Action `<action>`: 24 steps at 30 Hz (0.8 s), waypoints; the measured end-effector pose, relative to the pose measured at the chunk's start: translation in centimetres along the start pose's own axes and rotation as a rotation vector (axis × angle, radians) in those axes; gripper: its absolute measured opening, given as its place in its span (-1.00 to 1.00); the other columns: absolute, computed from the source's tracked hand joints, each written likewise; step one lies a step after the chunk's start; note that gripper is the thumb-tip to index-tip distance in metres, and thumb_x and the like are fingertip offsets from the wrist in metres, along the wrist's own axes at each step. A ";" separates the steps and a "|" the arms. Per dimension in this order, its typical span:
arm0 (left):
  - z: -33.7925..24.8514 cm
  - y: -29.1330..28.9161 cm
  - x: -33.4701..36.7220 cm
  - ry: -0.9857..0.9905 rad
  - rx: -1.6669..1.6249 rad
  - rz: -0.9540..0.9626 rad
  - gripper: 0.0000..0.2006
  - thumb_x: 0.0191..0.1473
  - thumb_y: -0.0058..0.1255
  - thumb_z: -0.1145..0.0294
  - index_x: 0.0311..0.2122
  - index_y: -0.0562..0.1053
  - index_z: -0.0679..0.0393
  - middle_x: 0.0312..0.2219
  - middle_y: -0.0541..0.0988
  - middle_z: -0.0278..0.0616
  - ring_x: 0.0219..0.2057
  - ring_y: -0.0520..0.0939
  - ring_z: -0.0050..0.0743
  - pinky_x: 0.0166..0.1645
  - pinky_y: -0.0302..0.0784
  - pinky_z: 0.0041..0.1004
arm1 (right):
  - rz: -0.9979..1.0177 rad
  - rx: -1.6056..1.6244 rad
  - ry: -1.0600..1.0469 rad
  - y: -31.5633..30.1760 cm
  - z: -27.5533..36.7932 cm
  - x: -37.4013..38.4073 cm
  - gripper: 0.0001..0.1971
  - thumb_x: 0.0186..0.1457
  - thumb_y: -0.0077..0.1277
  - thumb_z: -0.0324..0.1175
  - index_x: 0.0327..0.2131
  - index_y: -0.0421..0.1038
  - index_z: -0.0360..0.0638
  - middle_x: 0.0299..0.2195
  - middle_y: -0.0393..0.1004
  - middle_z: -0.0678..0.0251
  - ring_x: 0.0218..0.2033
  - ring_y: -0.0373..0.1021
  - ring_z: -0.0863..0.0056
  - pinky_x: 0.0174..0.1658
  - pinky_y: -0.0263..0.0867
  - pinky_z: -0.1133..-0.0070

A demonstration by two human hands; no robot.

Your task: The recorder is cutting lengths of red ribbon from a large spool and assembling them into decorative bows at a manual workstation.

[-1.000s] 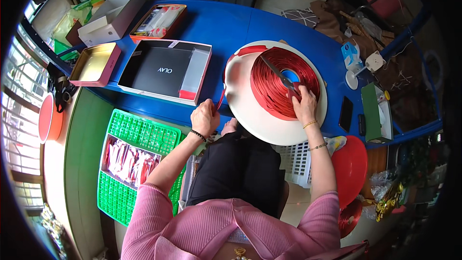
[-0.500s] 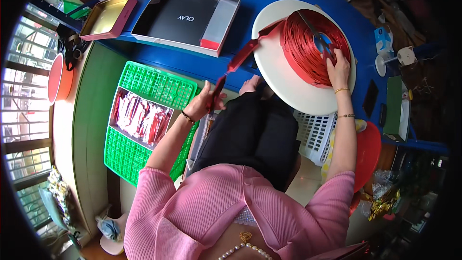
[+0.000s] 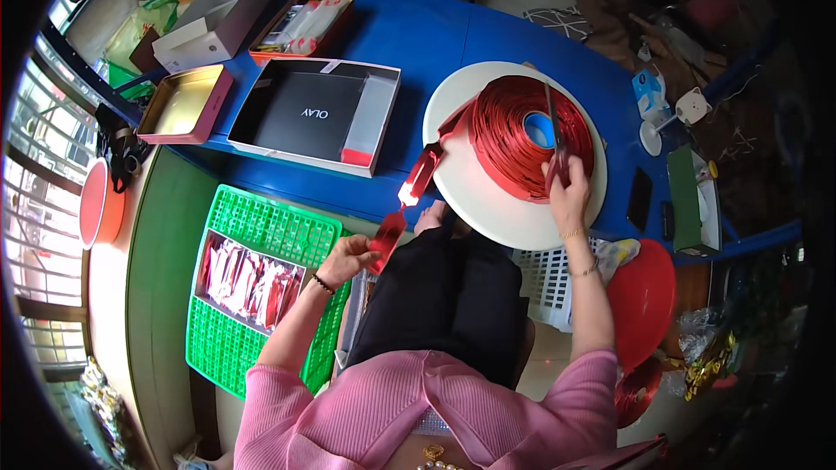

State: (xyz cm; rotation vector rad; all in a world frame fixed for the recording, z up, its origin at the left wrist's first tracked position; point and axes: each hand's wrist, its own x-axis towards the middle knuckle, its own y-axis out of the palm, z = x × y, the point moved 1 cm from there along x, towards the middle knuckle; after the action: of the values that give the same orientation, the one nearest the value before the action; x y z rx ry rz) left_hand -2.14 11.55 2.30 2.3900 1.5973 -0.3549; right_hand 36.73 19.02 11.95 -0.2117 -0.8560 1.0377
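A big roll of shiny red foil strip (image 3: 496, 144) with a blue core lies on a round white board (image 3: 453, 178) on the table. Its loose strip (image 3: 388, 235) runs off the left side of the board, over the table edge and down toward my lap. My left hand (image 3: 348, 258) pinches this strip's end between thumb and fingers. In my right hand (image 3: 569, 194), over the roll's near right part, is a pair of scissors (image 3: 554, 117), its dark blades pointing away from me. Whether the blades are parted is hard to make out.
Left of my lap, a box of red and white packets (image 3: 248, 283) sits on a green plastic crate (image 3: 261, 209). A black-and-white box (image 3: 300, 117) and a gold-lined tray (image 3: 187, 104) are on the blue table (image 3: 418, 43). A white basket (image 3: 549, 283) and red stool (image 3: 644, 300) stand right.
The view has tilted, showing more of the far table. My left fingers, spread beside the strip before, now pinch its end. My right hand still holds the scissors over the roll.
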 end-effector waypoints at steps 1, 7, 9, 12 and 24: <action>-0.3 0.2 0.2 -0.033 0.007 0.036 -0.81 0.00 0.08 0.39 -0.32 0.43 0.28 -0.47 0.55 -0.27 -0.47 0.53 -0.61 -0.39 0.41 -0.60 | 0.130 0.170 0.107 -0.1 0.8 -1.5 -0.82 -0.06 0.03 -0.49 -0.33 0.30 -0.23 -0.47 0.41 0.27 -0.43 0.35 0.44 -0.29 0.29 0.55; -3.5 1.5 5.6 -0.063 0.001 -0.013 -0.53 0.00 0.09 0.21 -0.10 0.34 0.40 -0.26 0.52 -0.12 -0.27 0.52 -0.50 -0.21 0.45 -0.48 | 0.523 0.516 0.321 -0.2 3.8 -8.1 -0.75 0.03 0.04 -0.30 -0.38 0.24 -0.29 -0.46 0.33 0.40 -0.41 0.31 0.67 -0.28 0.32 0.67; -4.6 2.8 7.3 0.147 0.039 -0.113 -0.53 0.05 0.02 0.15 -0.13 0.36 0.41 -0.33 0.54 -0.09 -0.37 0.55 -0.49 -0.29 0.47 -0.50 | 0.521 0.455 0.309 -0.9 3.9 -7.7 -0.65 -0.01 0.10 -0.17 -0.39 0.25 -0.28 -0.50 0.34 0.40 -0.46 0.31 0.67 -0.32 0.32 0.67; -5.6 3.9 9.0 0.035 0.009 -0.088 -0.53 0.08 -0.05 0.08 -0.19 0.38 0.41 -0.44 0.56 -0.11 -0.48 0.56 -0.51 -0.47 0.44 -0.57 | 0.509 0.451 0.324 -2.1 3.8 -6.6 -0.66 -0.01 0.10 -0.19 -0.40 0.26 -0.26 -0.54 0.34 0.40 -0.49 0.32 0.66 -0.37 0.31 0.67; -7.8 3.9 10.0 0.210 -0.192 -0.080 -0.94 -0.05 -0.03 0.59 -0.50 0.37 0.22 -0.60 0.50 -0.31 -0.56 0.50 -0.65 -0.48 0.35 -0.63 | 0.930 0.648 0.626 -1.8 3.1 -8.8 -0.89 -0.01 -0.02 -0.46 -0.47 0.24 -0.21 -0.62 0.26 0.45 -0.60 0.20 0.71 -0.50 0.21 0.74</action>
State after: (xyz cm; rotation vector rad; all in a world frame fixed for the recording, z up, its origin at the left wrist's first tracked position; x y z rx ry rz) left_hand 5.68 21.38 6.59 2.2839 1.7315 0.0380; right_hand 33.70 10.13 10.40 -0.3653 0.2318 1.9125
